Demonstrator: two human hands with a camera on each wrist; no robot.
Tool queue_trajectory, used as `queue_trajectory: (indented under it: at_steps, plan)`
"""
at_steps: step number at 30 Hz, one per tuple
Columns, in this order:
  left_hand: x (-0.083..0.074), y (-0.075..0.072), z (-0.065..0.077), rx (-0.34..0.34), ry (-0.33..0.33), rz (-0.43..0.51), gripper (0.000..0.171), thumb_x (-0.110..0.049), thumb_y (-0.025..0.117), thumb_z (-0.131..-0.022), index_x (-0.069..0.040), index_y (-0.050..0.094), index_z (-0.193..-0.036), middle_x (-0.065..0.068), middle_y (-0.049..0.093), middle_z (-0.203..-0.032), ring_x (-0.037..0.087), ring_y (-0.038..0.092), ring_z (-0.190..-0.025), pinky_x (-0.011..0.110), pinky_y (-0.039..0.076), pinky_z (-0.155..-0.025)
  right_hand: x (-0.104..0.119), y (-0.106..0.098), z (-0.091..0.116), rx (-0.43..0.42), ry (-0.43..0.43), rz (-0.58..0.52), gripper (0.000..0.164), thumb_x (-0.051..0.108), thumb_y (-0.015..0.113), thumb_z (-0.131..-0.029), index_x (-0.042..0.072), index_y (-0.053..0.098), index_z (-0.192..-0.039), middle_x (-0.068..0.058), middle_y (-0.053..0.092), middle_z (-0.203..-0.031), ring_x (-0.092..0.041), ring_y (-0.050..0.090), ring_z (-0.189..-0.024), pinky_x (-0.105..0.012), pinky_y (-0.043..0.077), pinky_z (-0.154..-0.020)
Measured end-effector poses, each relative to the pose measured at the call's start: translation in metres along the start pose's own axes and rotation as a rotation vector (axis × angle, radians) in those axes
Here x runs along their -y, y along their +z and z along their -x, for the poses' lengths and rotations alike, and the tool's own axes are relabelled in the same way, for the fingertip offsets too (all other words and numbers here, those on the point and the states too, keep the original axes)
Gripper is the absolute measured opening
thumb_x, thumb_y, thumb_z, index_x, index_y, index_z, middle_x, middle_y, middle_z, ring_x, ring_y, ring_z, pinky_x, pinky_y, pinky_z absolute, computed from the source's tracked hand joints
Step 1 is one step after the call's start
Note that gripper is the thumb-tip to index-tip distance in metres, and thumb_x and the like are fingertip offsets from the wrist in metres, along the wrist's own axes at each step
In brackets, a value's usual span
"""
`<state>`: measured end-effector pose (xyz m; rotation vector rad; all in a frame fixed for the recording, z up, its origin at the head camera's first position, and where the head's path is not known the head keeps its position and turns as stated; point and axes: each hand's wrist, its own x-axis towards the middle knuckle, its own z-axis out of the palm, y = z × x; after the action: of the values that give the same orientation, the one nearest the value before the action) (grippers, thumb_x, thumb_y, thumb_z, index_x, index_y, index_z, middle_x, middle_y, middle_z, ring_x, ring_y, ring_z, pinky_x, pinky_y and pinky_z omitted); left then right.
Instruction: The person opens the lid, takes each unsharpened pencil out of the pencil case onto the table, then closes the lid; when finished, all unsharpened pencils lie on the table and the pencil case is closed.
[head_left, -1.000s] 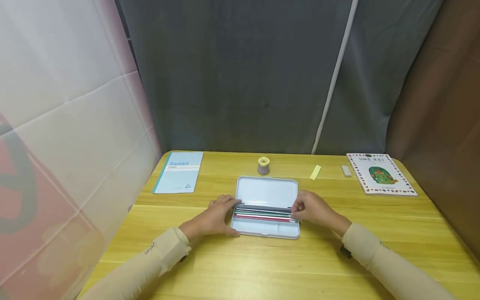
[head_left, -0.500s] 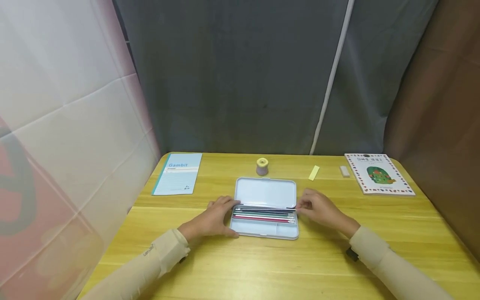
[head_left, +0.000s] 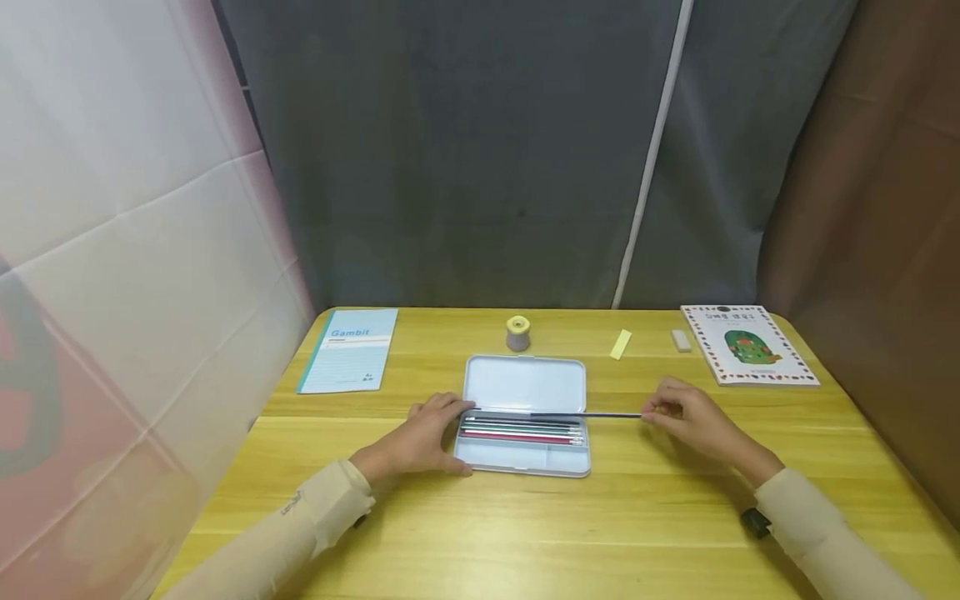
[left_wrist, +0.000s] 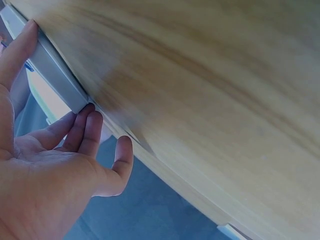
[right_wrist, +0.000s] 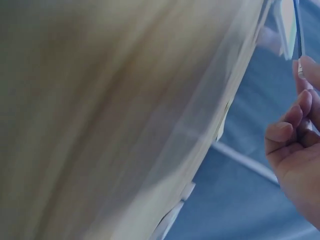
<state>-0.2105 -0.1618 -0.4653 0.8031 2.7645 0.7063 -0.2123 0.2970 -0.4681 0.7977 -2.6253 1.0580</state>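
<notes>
A white pencil case (head_left: 523, 382) stands with its lid raised on the wooden table. Several pencils (head_left: 517, 431) lie side by side in its long compartment, red and green ones among them. My left hand (head_left: 420, 437) grips the case's left end, thumb at the front corner and fingertips by the hinge. In the left wrist view, thumb and fingers flank the case wall (left_wrist: 55, 72). Right of the case, my right hand (head_left: 693, 417) pinches one end of a dark pencil (head_left: 611, 415), whose other end reaches left over the case. In the right wrist view, thumb and finger hold the pencil's pale tip (right_wrist: 300, 70).
Behind the case stands a spool (head_left: 517, 335) with a yellow top. A yellow strip (head_left: 620, 344) and a white eraser (head_left: 681, 340) lie to its right. A light blue notebook (head_left: 349, 350) is at the left; a picture book (head_left: 750, 346) is at the right.
My right hand has drawn the dark pencil up out of the case and moved right with it. My left hand still holds the case's left end.
</notes>
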Motion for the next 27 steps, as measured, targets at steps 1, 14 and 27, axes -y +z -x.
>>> queue_trajectory:
  at_steps: [1,14,27]
  plan:
    - [0.000,0.000,0.000,0.001,-0.001,0.000,0.104,-0.047,0.097,-0.074,-0.007,0.049,-0.157,0.010,0.054,-0.154,0.031,0.044,-0.147,0.055,0.033,-0.111,-0.002,-0.004,0.003,-0.006,0.000,-0.003,0.011,0.002,0.079,-0.092,0.013,0.078,-0.090,0.008,0.056,-0.083,0.000,0.046,-0.076,-0.020,0.043,-0.065]
    - [0.000,-0.001,0.002,-0.005,0.006,-0.014,0.103,-0.047,0.097,-0.074,-0.007,0.050,-0.157,0.009,0.054,-0.154,0.030,0.046,-0.144,0.053,0.034,-0.108,-0.029,-0.045,0.032,-0.041,0.066,0.049,0.013,-0.001,0.079,-0.091,0.011,0.078,-0.091,0.006,0.058,-0.083,0.000,0.045,-0.075,-0.019,0.039,-0.063]
    - [0.003,0.001,0.000,-0.006,0.012,-0.010,0.104,-0.047,0.097,-0.074,-0.007,0.049,-0.158,0.008,0.054,-0.154,0.028,0.046,-0.144,0.053,0.034,-0.109,-0.046,-0.059,0.036,-0.060,0.052,0.055,0.004,0.000,0.079,-0.092,0.003,0.077,-0.092,0.007,0.056,-0.082,0.001,0.046,-0.075,-0.019,0.040,-0.063]
